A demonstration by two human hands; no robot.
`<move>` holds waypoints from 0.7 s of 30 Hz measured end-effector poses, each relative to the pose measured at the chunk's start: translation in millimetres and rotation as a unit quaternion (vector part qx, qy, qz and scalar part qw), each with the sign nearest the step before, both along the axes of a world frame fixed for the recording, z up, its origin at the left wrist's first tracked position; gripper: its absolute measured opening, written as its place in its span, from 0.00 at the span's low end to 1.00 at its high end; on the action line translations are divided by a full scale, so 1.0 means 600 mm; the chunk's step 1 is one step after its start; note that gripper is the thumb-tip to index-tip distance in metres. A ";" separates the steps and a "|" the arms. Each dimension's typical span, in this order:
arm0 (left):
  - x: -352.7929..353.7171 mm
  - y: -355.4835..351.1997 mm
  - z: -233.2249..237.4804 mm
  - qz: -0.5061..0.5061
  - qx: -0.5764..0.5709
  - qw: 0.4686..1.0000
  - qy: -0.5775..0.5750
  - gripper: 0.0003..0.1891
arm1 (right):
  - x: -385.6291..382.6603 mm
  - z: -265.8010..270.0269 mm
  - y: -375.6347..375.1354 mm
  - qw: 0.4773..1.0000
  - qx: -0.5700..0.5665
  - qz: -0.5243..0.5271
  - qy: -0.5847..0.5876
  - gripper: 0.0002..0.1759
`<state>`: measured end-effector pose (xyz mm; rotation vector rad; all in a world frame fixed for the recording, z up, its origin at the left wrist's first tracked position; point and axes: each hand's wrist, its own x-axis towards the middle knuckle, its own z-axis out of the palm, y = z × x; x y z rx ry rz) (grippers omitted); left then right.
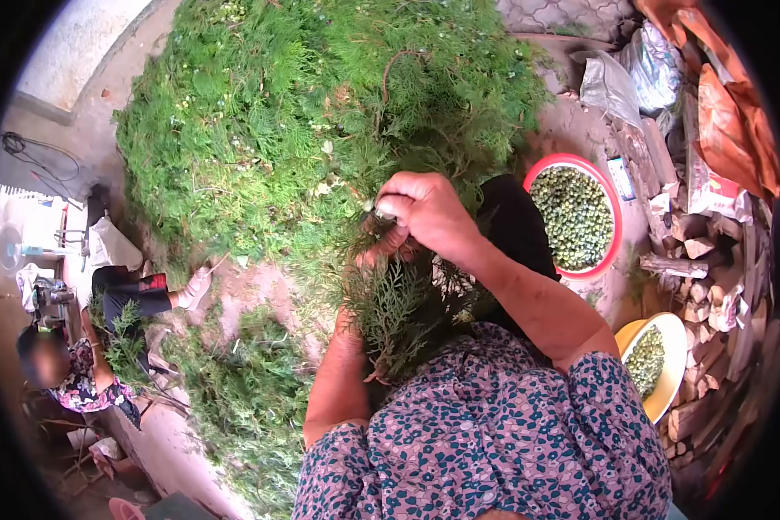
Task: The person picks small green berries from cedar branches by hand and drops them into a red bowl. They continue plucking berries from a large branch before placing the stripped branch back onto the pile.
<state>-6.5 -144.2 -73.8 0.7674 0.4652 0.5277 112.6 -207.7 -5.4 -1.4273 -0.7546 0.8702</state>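
My left hand (383, 249) is closed round a leafy evergreen branch (392, 316), whose sprays hang down over my lap. Just above it, my right hand (429, 211) has its thumb and fingers pinched together by the twigs. Something pale shows at those fingertips, too small to make out. Beyond both hands spreads a big heap of cut evergreen branches (260, 113), dotted with small pale green cones. To my right stands a red-rimmed basin (617, 227) full of picked green cones (572, 217).
A yellow basin (678, 347) with more cones is close by my right side. Split firewood (698, 303) and orange sacks (728, 130) line the right edge. At left, another person (87, 373) sits beside a smaller branch pile (243, 399).
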 end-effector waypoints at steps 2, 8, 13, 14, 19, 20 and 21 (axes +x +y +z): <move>0.012 -0.007 0.080 -0.070 0.159 0.964 0.200 0.13 | 0.015 -0.008 -0.001 0.999 0.024 -0.003 -0.045 0.05; 0.022 -0.006 0.069 -0.073 0.160 0.973 0.150 0.12 | 0.027 0.018 -0.021 0.967 0.126 0.036 0.218 0.06; 0.022 -0.006 0.067 -0.114 0.202 0.931 0.283 0.10 | 0.015 0.020 -0.019 0.985 0.100 0.077 -0.119 0.13; 0.025 -0.010 0.056 -0.086 0.255 0.925 0.267 0.10 | 0.009 0.012 -0.012 0.972 0.128 0.056 -0.187 0.13; 0.015 0.001 0.047 -0.087 0.239 0.959 0.124 0.12 | 0.005 -0.009 0.008 0.958 0.144 -0.015 -0.248 0.08; 0.014 -0.001 0.059 -0.086 0.239 0.959 0.124 0.12 | 0.007 0.002 0.008 0.958 0.145 -0.015 -0.248 0.08; 0.014 -0.003 0.068 -0.107 0.196 0.964 0.145 0.13 | 0.009 0.019 0.005 0.997 0.078 -0.001 -0.026 0.05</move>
